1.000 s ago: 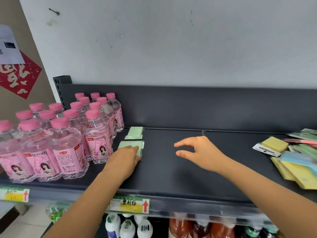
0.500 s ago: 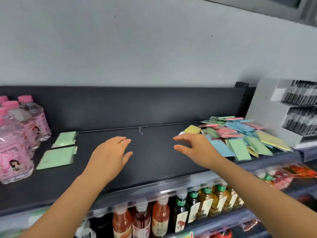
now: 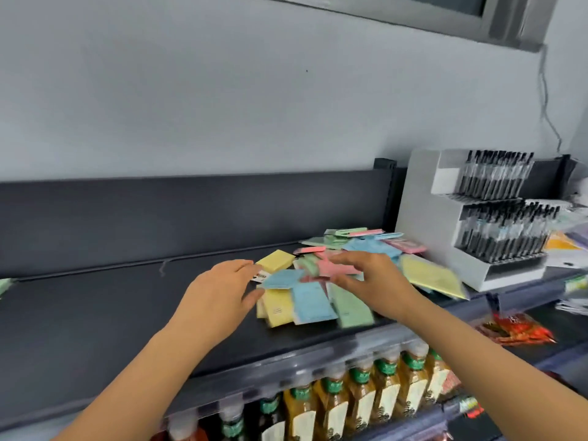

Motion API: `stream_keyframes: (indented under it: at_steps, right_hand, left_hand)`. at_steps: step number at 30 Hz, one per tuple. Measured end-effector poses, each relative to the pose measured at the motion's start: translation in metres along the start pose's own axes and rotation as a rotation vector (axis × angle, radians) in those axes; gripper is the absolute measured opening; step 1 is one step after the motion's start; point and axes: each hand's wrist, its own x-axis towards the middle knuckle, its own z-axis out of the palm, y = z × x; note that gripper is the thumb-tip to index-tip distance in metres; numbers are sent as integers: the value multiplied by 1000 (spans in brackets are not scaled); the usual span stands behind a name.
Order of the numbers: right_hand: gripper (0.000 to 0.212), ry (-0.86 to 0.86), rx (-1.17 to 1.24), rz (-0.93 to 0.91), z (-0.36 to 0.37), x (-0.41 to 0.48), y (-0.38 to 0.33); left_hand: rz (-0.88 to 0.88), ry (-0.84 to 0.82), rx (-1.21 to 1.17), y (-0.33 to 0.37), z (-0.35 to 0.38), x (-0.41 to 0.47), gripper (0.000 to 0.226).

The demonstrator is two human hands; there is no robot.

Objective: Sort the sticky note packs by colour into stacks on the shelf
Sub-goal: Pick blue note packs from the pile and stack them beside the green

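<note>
A mixed pile of sticky note packs lies at the right end of the black shelf (image 3: 111, 307). In it are a thick yellow pack (image 3: 275, 260), a blue pack (image 3: 310, 300), a green pack (image 3: 350, 307), a pink pack (image 3: 334, 267) and a flat yellow pack (image 3: 429, 275). My left hand (image 3: 219, 294) is open at the pile's left edge, fingertips beside a light blue pack (image 3: 280, 279). My right hand (image 3: 369, 278) is spread over the pink pack, with fingers slightly bent; it is blurred and grips nothing that I can see. A sliver of green pack (image 3: 4, 286) shows at the far left edge.
A white tiered display of black pens (image 3: 496, 218) stands just right of the pile. The shelf's back panel (image 3: 191, 214) rises behind. Bottles with green caps (image 3: 359, 396) fill the shelf below, and red snack packets (image 3: 515, 329) lie lower right.
The view has swung right, away from the pink bottles and green stacks. Both hands have travelled right along the shelf and now reach the mixed pile.
</note>
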Motion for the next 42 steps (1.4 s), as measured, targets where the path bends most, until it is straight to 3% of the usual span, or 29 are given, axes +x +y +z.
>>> stream_keyframes:
  at_steps: [6,12,20,28,34,37,40,42]
  right_hand:
    - [38,10,21,-5,-39,15,98]
    - [39,-13,46,9,-49,32,160]
    - [50,-77,16,62,-44,56,181]
    - [80,-357,-133,91,-34,81,176]
    - [37,-305,-342,-63,-30,85,181]
    - [17,-236,-223,-80,-33,84,187]
    - [21,-87,3,19,-45,83,193]
    - [11,2,161,69,-54,81,194]
  left_hand:
    - [-40,-2,-15,79,31,53,44]
    - [-88,-51,-3,113,48,76,44]
    - [-93,-99,2,127,49,96,49]
    - [-103,-171,-30,122,49,121,50]
    - [-55,-209,-42,121,58,148,52]
    - [-49,-243,-48,122,67,156,52]
    - [-31,-264,-77,123,74,164,49]
    - [9,-267,-82,128,78,171,45]
